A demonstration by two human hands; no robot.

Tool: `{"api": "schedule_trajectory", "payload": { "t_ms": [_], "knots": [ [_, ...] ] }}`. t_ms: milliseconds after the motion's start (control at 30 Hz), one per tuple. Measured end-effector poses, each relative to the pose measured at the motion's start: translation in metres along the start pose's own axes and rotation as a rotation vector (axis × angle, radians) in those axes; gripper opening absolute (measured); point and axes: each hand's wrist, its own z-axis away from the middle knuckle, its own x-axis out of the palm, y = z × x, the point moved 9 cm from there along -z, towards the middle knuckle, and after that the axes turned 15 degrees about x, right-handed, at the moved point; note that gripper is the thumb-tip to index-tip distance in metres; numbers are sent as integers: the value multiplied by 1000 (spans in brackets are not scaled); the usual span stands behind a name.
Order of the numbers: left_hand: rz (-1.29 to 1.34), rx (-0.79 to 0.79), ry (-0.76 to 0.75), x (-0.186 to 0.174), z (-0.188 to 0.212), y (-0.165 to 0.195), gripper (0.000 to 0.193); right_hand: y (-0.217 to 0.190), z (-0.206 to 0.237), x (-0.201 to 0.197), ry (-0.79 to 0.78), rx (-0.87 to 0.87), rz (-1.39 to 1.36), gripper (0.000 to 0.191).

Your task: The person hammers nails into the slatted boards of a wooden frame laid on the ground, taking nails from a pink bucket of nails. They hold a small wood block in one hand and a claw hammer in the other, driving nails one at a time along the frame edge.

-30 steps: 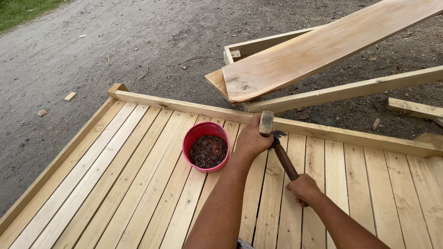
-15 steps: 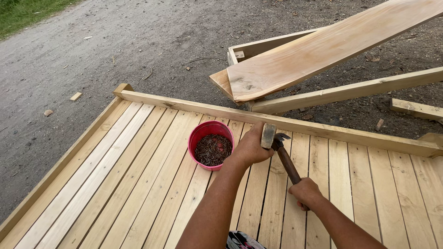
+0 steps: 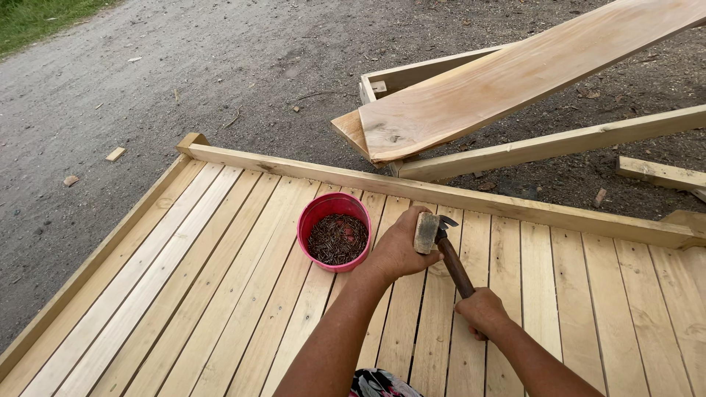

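**Hammer poised over slatted deck**

Low in the frame, right of centre, the right hand (image 3: 483, 312) is clenched around the handle of a hammer (image 3: 440, 245). Just above, the left hand (image 3: 397, 246) rests curled on the wooden deck (image 3: 184, 279), fingertips pinched beside the hammer head. Left of it stands a red bowl of nails (image 3: 334, 231). Loose planks (image 3: 515, 81) lie on gravel at upper right.

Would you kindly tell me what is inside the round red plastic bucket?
The round red plastic bucket holds a heap of thin dark nails. Its bottom is covered by them and cannot be seen.
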Motion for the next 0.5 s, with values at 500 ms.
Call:
{"api": "schedule_trajectory", "payload": {
  "t_ms": [500],
  "knots": [
    [184,-162,337,-33,-19,-46,63,5,-6,-2,-6,-22,41,30]
  ]
}}
